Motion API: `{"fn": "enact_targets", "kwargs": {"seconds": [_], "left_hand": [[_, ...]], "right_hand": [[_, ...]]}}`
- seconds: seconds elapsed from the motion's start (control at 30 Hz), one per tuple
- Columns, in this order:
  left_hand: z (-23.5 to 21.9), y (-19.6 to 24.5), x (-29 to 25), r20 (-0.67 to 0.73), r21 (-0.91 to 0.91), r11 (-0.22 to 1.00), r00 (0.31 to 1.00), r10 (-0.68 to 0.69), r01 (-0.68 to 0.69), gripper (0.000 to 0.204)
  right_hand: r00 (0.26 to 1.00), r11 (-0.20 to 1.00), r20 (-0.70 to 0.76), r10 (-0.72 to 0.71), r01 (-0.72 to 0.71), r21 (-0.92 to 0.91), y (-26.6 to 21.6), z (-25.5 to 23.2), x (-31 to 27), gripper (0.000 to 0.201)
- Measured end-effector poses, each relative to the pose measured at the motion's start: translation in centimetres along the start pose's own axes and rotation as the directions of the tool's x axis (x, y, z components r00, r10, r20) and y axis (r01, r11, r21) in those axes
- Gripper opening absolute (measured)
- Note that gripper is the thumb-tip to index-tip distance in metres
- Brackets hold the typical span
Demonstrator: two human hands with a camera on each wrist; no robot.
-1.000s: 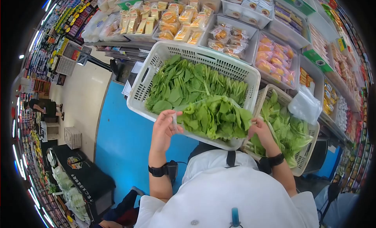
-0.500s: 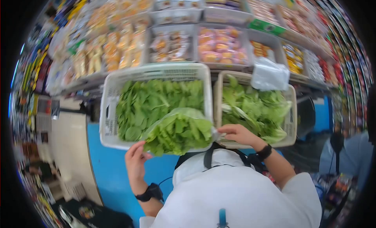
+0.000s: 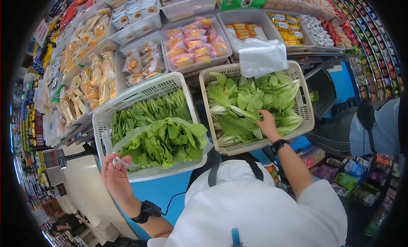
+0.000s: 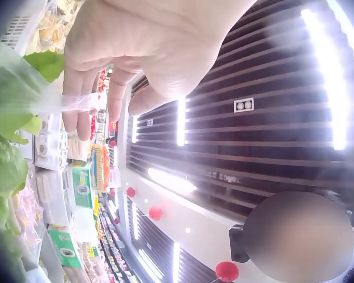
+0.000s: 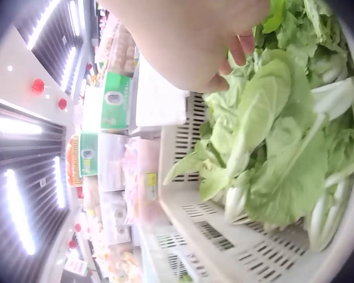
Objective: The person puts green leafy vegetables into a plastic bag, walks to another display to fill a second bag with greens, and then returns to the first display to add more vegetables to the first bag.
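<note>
My left hand (image 3: 117,181) pinches one end of a clear plastic bag (image 4: 53,100) between its fingers. Broad green leafy vegetables (image 3: 159,143) fill the bag, which lies over the front of the white basket (image 3: 102,138). Behind it, smaller-leaved greens (image 3: 170,104) lie in that basket. My right hand (image 3: 267,124) is at the cream basket (image 3: 309,111), its fingers loosely bent over pale-stemmed leafy greens (image 3: 238,117). The right wrist view has these fingers right at the leaves, with the fingertips partly hidden.
A stack of clear plastic bags (image 3: 263,58) overlaps the back rim of the cream basket. Bins of packaged pastries (image 3: 195,45) line the shelf behind. A dark bin (image 3: 321,92) stands at the right, near another person's sleeve (image 3: 374,128).
My right hand has let go of the bag's right end and moved over to the cream basket. The left hand still holds its end. The head view has swung rightward.
</note>
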State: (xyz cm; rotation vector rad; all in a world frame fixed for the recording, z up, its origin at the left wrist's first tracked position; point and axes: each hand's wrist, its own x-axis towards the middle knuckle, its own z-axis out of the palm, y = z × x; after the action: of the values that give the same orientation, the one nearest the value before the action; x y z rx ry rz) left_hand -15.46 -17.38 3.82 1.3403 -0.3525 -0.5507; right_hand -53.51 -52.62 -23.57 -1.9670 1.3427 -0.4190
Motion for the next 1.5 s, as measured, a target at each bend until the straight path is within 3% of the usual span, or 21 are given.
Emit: {"fn": "enact_targets", "kwargs": {"seconds": [0.07,0.1,0.2,0.23,0.3,0.43,0.5,0.63,0.7,0.73,0.8,0.87,0.97,1.03,1.13,1.17,1.2,1.27,1.33,1.43,1.5], "left_hand": [[0.8,-0.1,-0.1,0.037,0.016,1.000,0.999,-0.007,0.006,0.028],[1.3,-0.3,-0.3,0.030,0.026,1.000,0.999,-0.013,0.012,0.029],[2.0,-0.6,-1.0,-0.038,0.039,0.999,0.999,-0.034,0.036,0.030],[2.0,-0.6,-1.4,-0.100,0.034,0.998,0.994,-0.050,0.053,0.030],[1.8,-1.3,-2.3,-0.127,0.031,0.997,0.990,-0.063,0.067,0.031],[1.9,-2.8,-4.0,-0.220,0.022,0.995,0.971,-0.090,0.097,0.033],[2.1,-2.9,-4.7,-0.252,-0.002,0.995,0.963,-0.096,0.099,0.033],[2.0,-3.0,-6.0,-0.326,0.003,0.993,0.939,-0.108,0.115,0.033],[1.6,-3.3,-6.4,-0.326,-0.011,0.993,0.938,-0.117,0.120,0.034],[1.4,-3.5,-6.6,-0.321,-0.024,0.992,0.938,-0.128,0.127,0.035],[2.0,-3.4,-6.6,-0.342,-0.051,0.992,0.931,-0.124,0.114,0.035],[2.4,-3.5,-6.6,-0.364,-0.077,0.993,0.924,-0.116,0.094,0.034],[2.5,-3.5,-6.4,-0.366,-0.069,0.994,0.924,-0.109,0.089,0.034],[2.6,-3.5,-6.4,-0.371,-0.044,0.996,0.924,-0.094,0.083,0.034],[2.4,-3.7,-6.4,-0.362,-0.071,0.993,0.925,-0.114,0.094,0.035],[2.6,-3.7,-6.5,-0.362,-0.072,0.993,0.925,-0.117,0.098,0.035],[2.8,-3.5,-6.5,-0.373,-0.069,0.992,0.920,-0.120,0.102,0.035],[2.8,-3.4,-6.7,-0.385,-0.062,0.992,0.915,-0.122,0.106,0.036],[2.6,-3.7,-6.8,-0.388,-0.031,0.994,0.915,-0.112,0.108,0.037],[2.9,-3.6,-6.8,-0.395,-0.051,0.994,0.911,-0.114,0.102,0.037],[2.7,-3.6,-6.9,-0.390,-0.046,0.994,0.914,-0.109,0.099,0.038]], "right_hand": [[0.961,0.922,0.228,-0.153,0.222,-0.318,-1.9,0.8,0.2,0.039],[0.955,0.937,0.287,-0.079,0.169,-0.306,-1.9,1.4,0.7,0.041],[0.965,0.819,0.240,-0.104,0.219,-0.530,-3.7,0.8,1.3,0.040],[0.963,0.821,0.246,-0.109,0.227,-0.523,-4.4,0.9,1.6,0.040],[0.894,0.860,0.246,-0.374,0.434,-0.268,-5.6,1.6,2.2,0.037],[0.811,0.832,0.354,-0.465,0.537,-0.137,-7.9,7.3,4.7,0.033],[0.927,0.878,0.295,-0.230,0.328,-0.348,-7.4,10.3,6.1,0.033],[0.924,0.886,0.354,-0.145,0.280,-0.370,-6.9,10.9,8.2,0.034],[0.857,0.992,0.509,-0.081,0.022,0.121,-7.0,8.6,8.4,0.037],[0.855,0.993,0.513,-0.080,0.024,0.116,-6.6,7.3,8.5,0.037],[0.862,0.841,0.506,-0.026,-0.254,0.477,-5.5,4.3,8.8,0.036],[0.873,0.723,0.467,0.141,-0.413,0.554,-7.5,-1.0,8.5,0.033],[0.922,0.806,0.344,0.175,-0.335,0.488,-2.0,-3.0,10.4,0.029],[0.995,0.974,0.008,0.095,-0.095,0.206,1.3,-3.1,11.9,0.027],[0.992,0.951,0.031,0.122,-0.125,0.281,1.2,-2.7,12.4,0.025],[0.954,0.821,0.198,0.223,-0.294,0.490,0.1,-2.8,12.3,0.027],[0.954,0.820,0.199,0.225,-0.296,0.489,-1.0,-3.0,12.0,0.027],[0.910,0.461,0.346,0.230,-0.415,0.784,-2.5,-3.2,11.5,0.029],[0.902,0.431,0.394,0.176,-0.430,0.793,-2.3,-2.6,11.4,0.033],[0.788,0.035,0.608,0.095,-0.613,0.789,-4.8,-2.3,10.2,0.034],[0.779,0.070,0.625,0.050,-0.627,0.776,-5.2,-1.8,9.4,0.033]]}}
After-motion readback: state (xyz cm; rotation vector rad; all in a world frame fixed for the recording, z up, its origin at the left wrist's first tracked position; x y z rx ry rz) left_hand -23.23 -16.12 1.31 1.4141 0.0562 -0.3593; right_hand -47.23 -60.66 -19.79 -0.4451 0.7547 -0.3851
